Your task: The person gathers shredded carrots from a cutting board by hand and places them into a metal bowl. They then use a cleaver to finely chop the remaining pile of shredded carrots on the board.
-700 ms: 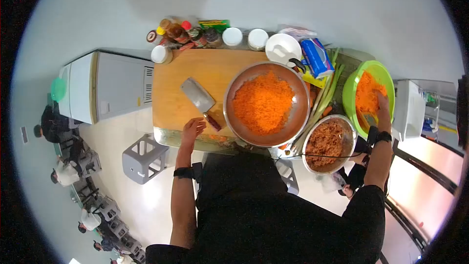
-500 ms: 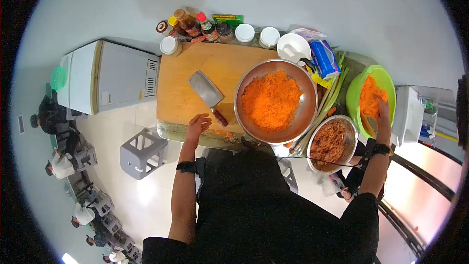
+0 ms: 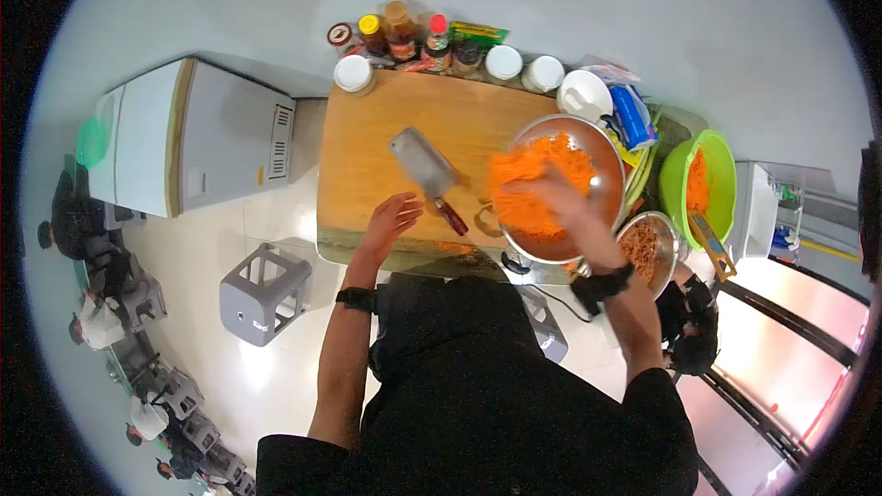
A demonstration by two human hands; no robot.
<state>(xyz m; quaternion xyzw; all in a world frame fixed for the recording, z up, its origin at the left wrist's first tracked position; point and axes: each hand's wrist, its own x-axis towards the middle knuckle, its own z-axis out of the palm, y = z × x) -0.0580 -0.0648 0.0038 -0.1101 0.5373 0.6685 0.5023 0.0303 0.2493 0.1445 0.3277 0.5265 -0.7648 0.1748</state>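
We count two hands, one wide pan (image 3: 610,165), one green bowl (image 3: 673,182), one steel bowl (image 3: 670,244) and one cleaver (image 3: 424,163). Three white-lidded jars (image 3: 503,62) stand along the board's far edge, top centre-left to top centre.

Orange shreds (image 3: 562,154) lie in two vessels: the pan, right of centre, and the green bowl, at far right. A loose clump also shows over the pan's left rim, at the right hand's (image 3: 558,199) fingers. That hand is blurred and points to the upper left; we cannot tell whether it grips the clump. The shreds show no clear long axis.

The left hand (image 3: 395,218) is empty, its fingers spread, near the cleaver's handle. The cleaver lies diagonally on the board (image 3: 367,152), blade toward upper left, handle toward lower right.
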